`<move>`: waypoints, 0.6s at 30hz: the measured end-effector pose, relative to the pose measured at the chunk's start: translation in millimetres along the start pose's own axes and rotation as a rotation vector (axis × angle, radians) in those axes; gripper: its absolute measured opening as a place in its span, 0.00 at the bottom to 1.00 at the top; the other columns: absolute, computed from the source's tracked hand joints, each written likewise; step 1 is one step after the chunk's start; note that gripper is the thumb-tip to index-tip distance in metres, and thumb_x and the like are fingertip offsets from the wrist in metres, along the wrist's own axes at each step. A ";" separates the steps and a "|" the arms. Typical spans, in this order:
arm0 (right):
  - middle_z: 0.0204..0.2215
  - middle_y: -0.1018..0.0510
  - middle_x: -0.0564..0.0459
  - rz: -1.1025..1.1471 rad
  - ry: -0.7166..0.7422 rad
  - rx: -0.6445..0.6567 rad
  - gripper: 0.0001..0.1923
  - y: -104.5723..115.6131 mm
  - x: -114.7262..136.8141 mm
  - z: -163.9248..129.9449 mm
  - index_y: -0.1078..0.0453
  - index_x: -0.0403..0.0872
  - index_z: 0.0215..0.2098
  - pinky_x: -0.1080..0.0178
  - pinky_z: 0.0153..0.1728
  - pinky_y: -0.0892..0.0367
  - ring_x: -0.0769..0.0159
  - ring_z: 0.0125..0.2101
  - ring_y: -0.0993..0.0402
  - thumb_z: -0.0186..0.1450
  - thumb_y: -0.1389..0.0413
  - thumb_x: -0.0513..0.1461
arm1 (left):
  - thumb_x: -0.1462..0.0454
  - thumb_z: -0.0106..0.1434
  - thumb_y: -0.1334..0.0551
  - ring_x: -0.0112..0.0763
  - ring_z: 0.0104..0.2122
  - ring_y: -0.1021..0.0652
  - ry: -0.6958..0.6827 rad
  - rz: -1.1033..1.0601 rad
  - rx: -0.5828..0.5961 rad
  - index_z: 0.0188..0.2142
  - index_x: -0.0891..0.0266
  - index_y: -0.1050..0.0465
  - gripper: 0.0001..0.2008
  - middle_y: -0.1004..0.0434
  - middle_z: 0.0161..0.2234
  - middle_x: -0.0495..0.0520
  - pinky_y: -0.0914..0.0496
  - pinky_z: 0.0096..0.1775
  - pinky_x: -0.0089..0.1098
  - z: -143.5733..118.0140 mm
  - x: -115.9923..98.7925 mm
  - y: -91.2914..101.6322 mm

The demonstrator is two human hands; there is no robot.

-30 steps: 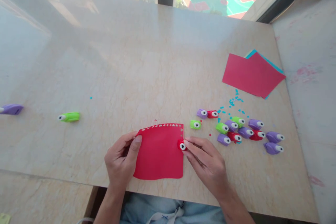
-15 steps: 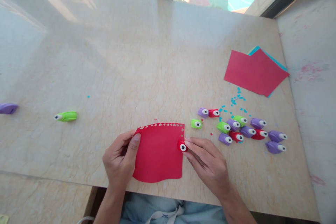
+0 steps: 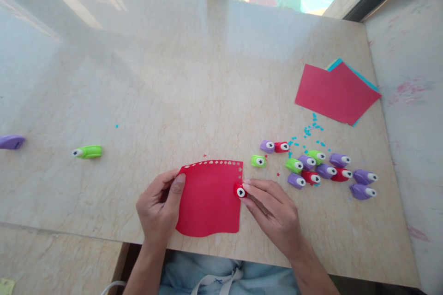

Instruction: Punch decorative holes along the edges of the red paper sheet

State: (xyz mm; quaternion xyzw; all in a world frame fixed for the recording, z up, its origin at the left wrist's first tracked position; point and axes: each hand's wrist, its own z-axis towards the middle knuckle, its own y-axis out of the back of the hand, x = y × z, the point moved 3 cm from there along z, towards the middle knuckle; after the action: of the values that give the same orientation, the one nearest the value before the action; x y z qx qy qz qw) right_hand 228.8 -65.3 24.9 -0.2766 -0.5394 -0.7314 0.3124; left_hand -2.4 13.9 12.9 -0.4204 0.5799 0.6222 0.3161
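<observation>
Between the thumb and fingers of my left hand (image 3: 161,205) is the left edge of a red sheet of paper (image 3: 209,203). A row of small punched shapes runs along its top edge and turns down the upper right side. My right hand (image 3: 273,214) is closed on a small red craft punch (image 3: 240,191) with a dark heart on its white button. That punch sits at the paper's right edge, just below the punched holes. Closest to it on the table is a green punch (image 3: 258,161) with a star on its button.
Several purple, green and red punches (image 3: 326,171) cluster at the right, near blue paper bits (image 3: 307,132). Red and blue sheets (image 3: 335,94) lie farther back. At the left are a green punch (image 3: 87,152) and a purple punch (image 3: 12,142). A window borders the far edge.
Both hands keep their hold on the paper and the red punch. The paper's lower edge bends slightly differently, and the whole view has shifted a little.
</observation>
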 end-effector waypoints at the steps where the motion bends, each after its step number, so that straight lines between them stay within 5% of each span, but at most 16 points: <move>1: 0.42 0.19 0.47 -0.001 0.000 0.003 0.19 -0.1 0.0 0.0 0.27 0.49 0.50 0.58 0.42 0.26 0.61 0.42 0.23 0.63 0.40 0.29 | 0.60 0.60 0.33 0.26 0.26 0.22 -0.003 -0.004 0.000 0.37 0.60 0.20 0.08 0.20 0.28 0.48 0.28 0.27 0.22 0.0 -0.4 0.0; 18: 0.42 0.19 0.47 -0.018 0.011 -0.021 0.15 -0.4 1.2 1.1 0.27 0.50 0.49 0.57 0.44 0.26 0.61 0.43 0.23 0.64 0.40 0.32 | 0.58 0.60 0.34 0.27 0.26 0.22 -0.003 -0.043 0.023 0.37 0.61 0.21 0.10 0.19 0.28 0.49 0.29 0.25 0.22 1.4 1.0 -2.9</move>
State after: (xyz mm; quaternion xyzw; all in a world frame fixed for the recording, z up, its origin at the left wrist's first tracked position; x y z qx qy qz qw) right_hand 227.8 -64.3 25.8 -0.2711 -0.5324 -0.7412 0.3060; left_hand -0.5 15.6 10.7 -0.4284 0.5773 0.6091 0.3349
